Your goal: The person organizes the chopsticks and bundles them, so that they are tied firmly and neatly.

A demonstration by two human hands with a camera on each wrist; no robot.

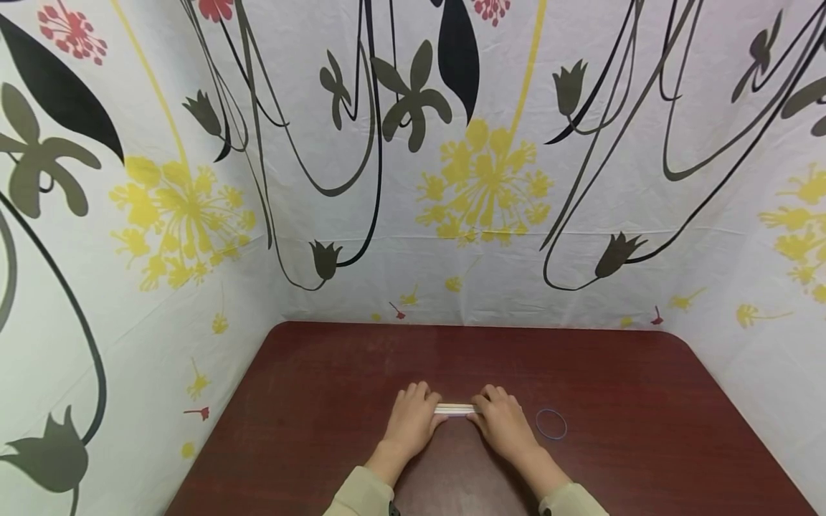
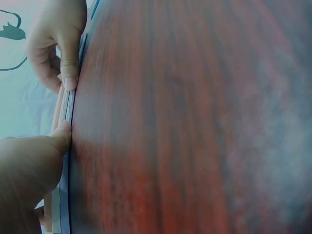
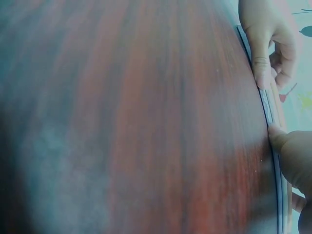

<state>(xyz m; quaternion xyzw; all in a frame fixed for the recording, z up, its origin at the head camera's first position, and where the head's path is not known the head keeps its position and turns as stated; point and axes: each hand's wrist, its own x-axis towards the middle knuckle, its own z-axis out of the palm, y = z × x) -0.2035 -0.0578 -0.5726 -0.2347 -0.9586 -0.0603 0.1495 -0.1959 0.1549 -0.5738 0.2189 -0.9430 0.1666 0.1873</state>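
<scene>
A bundle of long, thin, pale sticks (image 1: 455,410) lies crosswise low over the brown table, between both hands. My left hand (image 1: 410,421) grips its left part, thumb on the near side and fingers curled over the far side. The right part is held the same way by my right hand (image 1: 503,423), a short stretch of bundle showing between the two. In the left wrist view the sticks (image 2: 64,204) run side by side, the nearest strip bluish grey and those behind it a light wood colour. Just right of my right hand a thin blue rubber band (image 1: 551,424) lies in a loop.
The dark red-brown table (image 1: 361,358) has a glossy wood grain and rounded far corners. A white cloth (image 1: 400,201) printed with flowers and leaves hangs behind it and along both sides.
</scene>
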